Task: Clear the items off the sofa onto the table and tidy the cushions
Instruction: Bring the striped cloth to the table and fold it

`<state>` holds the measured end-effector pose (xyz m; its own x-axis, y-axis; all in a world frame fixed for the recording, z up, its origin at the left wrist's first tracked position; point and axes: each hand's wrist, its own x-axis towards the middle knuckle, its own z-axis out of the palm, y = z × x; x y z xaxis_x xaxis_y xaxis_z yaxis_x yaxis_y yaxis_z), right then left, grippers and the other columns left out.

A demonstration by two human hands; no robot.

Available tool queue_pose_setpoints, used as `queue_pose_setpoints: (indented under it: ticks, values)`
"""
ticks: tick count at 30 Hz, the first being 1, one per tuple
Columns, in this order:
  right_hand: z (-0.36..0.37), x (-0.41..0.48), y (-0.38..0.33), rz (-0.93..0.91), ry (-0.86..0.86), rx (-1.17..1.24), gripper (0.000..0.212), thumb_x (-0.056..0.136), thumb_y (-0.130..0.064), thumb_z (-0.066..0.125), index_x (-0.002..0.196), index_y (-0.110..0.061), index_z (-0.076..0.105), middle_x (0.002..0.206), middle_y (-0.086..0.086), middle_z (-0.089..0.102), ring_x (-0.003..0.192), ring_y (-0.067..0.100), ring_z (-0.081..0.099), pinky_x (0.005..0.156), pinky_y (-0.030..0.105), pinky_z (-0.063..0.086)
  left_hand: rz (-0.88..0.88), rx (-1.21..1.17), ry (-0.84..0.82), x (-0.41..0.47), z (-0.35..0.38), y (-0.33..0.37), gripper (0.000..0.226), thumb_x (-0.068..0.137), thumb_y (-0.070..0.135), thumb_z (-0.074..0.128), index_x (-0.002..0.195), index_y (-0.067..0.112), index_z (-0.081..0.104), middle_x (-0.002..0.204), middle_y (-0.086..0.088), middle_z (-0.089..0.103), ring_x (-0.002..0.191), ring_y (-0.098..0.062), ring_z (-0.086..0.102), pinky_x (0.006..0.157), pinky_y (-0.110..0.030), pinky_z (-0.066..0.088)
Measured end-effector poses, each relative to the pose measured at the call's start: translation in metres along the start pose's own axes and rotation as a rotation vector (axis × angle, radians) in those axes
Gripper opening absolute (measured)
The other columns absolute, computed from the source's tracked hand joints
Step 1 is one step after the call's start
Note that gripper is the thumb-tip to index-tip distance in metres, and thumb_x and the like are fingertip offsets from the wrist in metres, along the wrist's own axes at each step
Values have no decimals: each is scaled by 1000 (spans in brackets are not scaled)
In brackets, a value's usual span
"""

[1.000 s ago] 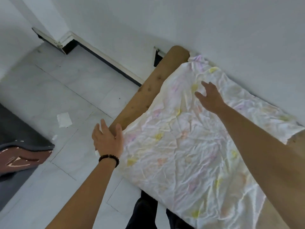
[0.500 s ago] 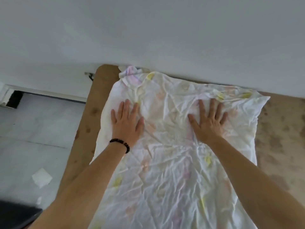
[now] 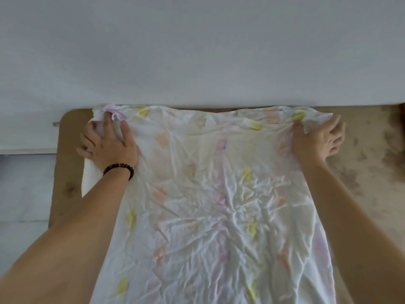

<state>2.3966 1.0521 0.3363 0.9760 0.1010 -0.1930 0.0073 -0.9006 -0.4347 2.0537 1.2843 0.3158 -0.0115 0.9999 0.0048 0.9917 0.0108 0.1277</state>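
hands moved to corners, crumpled pastel-blotched cloth (image 3: 219, 194)

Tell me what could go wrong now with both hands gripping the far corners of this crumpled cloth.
The floral cloth is heavily creased, so pulling with the left hand and right hand unevenly may skew it. Its left edge overhangs the brown cushion, so it might slide toward the floor.

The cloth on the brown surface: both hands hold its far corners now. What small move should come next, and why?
Probably a gentle outward pull, drawing the two corners apart. The left hand pinches a bunched far-left corner and the right hand grips the far-right one, yet the cloth between them is heavily creased and the left corner is crumpled. Its far edge already lies along the wall.
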Motion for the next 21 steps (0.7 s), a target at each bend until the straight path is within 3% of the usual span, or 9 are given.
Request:
queue_pose_setpoints:
  ticks: [3, 5, 7, 9, 12, 15, 17, 19, 21]
  values:
    - [6, 16, 1, -103, -29, -96, 71, 92, -56, 53, 144, -10, 39, 158, 13, 26, 149, 33, 13, 118, 49, 10, -26, -39, 49, 1, 3, -2, 50, 99, 55, 18, 136, 33, 43, 151, -13, 32, 134, -33, 32, 106, -54, 21]
    - [5, 19, 0, -195, 7, -99, 56, 92, -51, 55, 126, -7, 51, 144, 16, 43, 140, 35, 30, 114, 48, 21, -20, -58, 57, 1, 4, -4, 47, 99, 55, 22, 129, 29, 48, 150, -13, 36, 134, -33, 34, 106, -54, 22]
    - [-2, 21, -3, -243, 17, -23, 46, 90, -47, 60, 114, -9, 53, 122, 14, 58, 117, 34, 49, 97, 43, 38, -25, -106, 42, 4, 6, -5, 44, 95, 56, 32, 120, 25, 50, 145, -13, 44, 134, -32, 36, 107, -53, 22]
    - [-17, 23, -9, -215, -10, 96, 40, 90, -46, 63, 108, -12, 52, 102, 4, 62, 93, 27, 53, 75, 34, 41, -32, -171, 69, 8, 4, -6, 44, 90, 56, 43, 112, 19, 53, 133, -11, 54, 129, -31, 41, 104, -50, 25]
    - [-40, 30, -14, -192, -4, 130, 41, 89, -46, 65, 107, -9, 56, 94, 2, 56, 87, 21, 51, 71, 27, 36, -67, -447, 94, 16, -22, 6, 42, 83, 50, 62, 99, 12, 53, 103, -9, 62, 103, -30, 56, 83, -31, 37]
    - [-60, 39, -17, -152, 42, 181, 43, 87, -48, 67, 108, -11, 58, 98, 2, 56, 91, 21, 52, 74, 25, 37, -226, -517, -116, 30, -59, 19, 51, 68, 59, 74, 91, 16, 61, 88, 4, 65, 77, -17, 61, 60, -21, 39]
    - [-71, 45, -17, -91, 29, 269, 38, 84, -50, 69, 103, -20, 54, 101, -2, 55, 89, 17, 50, 79, 25, 42, -279, -711, -478, 45, -72, 20, 51, 69, 52, 80, 103, 17, 68, 101, 2, 69, 86, -13, 63, 71, -21, 47]
    - [-81, 47, -17, -19, 17, 388, 41, 79, -53, 71, 100, -27, 48, 104, -6, 57, 89, 14, 53, 81, 26, 48, -314, -968, -833, 54, -81, 21, 60, 77, 35, 78, 127, 6, 61, 125, -8, 65, 100, -15, 64, 78, -22, 54]
    - [-89, 46, -19, 28, -6, 493, 47, 74, -55, 74, 105, -29, 49, 112, -9, 60, 95, 12, 60, 82, 23, 51, -277, -1050, -944, 55, -87, 20, 54, 86, 28, 70, 133, 3, 56, 128, -9, 63, 102, -17, 66, 77, -25, 57]
